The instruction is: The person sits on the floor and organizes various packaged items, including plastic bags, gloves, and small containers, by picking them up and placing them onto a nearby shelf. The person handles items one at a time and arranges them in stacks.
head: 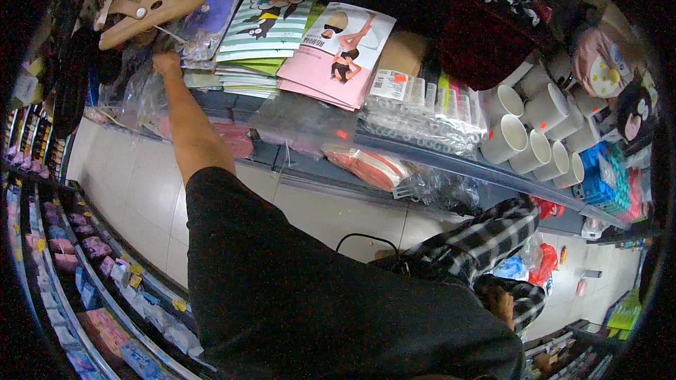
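Observation:
My left hand (167, 64) reaches to the upper left of the shelf, its fingers curled at clear plastic packaging (145, 92). Whether it grips the plastic is not clear. Just right of it lies a purple-blue packet (211, 24), then stacked green-and-white striped packets (266, 24) and pink-and-white printed packets (338, 58). A tan slipper-like item (158, 8) with a round white button is above the hand. At the lower right, my right hand (500, 303) rests by the black-and-white plaid trousers (491, 232), partly hidden by the black shirt; its fingers are not clear.
White mugs (505, 140) with orange stickers lie on their sides at the right, beside blue boxes (594, 174). Plastic-wrapped items (422, 121) line the shelf edge (528, 184). Red-and-white slippers (367, 166) are lower down. Stocked racks (100, 253) stand left; a red bag (544, 264) lies on the tiled floor.

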{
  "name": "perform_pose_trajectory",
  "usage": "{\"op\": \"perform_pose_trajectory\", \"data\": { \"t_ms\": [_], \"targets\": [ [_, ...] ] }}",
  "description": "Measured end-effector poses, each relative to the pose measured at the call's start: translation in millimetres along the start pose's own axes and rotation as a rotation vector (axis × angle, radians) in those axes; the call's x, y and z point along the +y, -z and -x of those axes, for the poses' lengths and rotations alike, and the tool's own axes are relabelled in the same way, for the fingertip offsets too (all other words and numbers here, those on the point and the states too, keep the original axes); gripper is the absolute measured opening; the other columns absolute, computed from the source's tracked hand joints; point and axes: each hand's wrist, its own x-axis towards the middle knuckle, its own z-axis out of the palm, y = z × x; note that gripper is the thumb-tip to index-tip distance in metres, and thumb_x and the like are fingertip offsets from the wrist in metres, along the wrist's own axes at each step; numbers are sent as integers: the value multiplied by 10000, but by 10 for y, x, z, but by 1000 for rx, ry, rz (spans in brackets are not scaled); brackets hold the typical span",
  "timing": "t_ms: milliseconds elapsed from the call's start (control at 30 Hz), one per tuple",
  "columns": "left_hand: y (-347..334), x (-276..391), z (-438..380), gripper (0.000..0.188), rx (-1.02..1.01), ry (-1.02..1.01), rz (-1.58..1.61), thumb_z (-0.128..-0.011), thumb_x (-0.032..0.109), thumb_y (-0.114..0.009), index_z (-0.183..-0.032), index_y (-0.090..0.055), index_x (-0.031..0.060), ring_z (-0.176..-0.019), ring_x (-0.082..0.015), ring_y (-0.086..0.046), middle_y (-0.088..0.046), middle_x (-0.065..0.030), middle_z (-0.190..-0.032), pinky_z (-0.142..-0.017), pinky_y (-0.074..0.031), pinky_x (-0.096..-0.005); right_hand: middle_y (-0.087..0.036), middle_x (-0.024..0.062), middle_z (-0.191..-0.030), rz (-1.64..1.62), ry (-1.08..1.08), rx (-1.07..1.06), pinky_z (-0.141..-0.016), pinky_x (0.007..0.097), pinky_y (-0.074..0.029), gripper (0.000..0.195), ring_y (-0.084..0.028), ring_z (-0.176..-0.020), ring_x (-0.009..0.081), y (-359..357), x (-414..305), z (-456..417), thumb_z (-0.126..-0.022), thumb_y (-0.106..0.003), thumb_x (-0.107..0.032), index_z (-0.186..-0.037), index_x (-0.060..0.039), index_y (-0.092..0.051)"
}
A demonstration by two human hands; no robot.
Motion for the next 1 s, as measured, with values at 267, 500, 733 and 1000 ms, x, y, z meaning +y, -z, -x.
{"op": "perform_pose_trajectory", "data": {
  "t_ms": [267,500,733,1000],
  "targets": [
    [259,-148,427,402,3,-13,-176,-867,314,-513,-1143,-571,27,-989,-414,-576,-593,-222,-1118,-882,-453,-473,-651,198,-878,130,211,188,-703,436,-485,237,-628,-813,368,-547,953,-230,-821,-602,-211,-1006,-65,-628],
    [1299,218,2060,406,362,-123,400,-964,291,-435,-852,-607,-59,-690,-347,-556,-619,-206,-770,-643,-418,-449,-650,163,-867,-272,-10,190,-728,393,-474,252,-633,-823,281,-215,633,-503,-843,-595,-171,-1060,-44,-614],
    [1521,292,4051,400,-419,449,1053,-965,352,-454,-739,-548,36,-543,-129,-495,-498,-50,-562,-504,-400,-268,-588,14,-772,-764,187,685,-513,234,-378,317,-460,-576,91,974,-122,-422,-937,-529,-270,-1142,-30,-560],
    [1879,926,5348,471,-1070,77,868,-913,16,-326,-1367,-343,143,-468,-106,-493,-662,-121,-820,-429,-412,-254,-613,31,-732,-529,1533,727,-494,313,-377,59,-509,-550,173,2131,-2158,1218,-747,-621,-124,-755,-70,-644]
  ]
}}
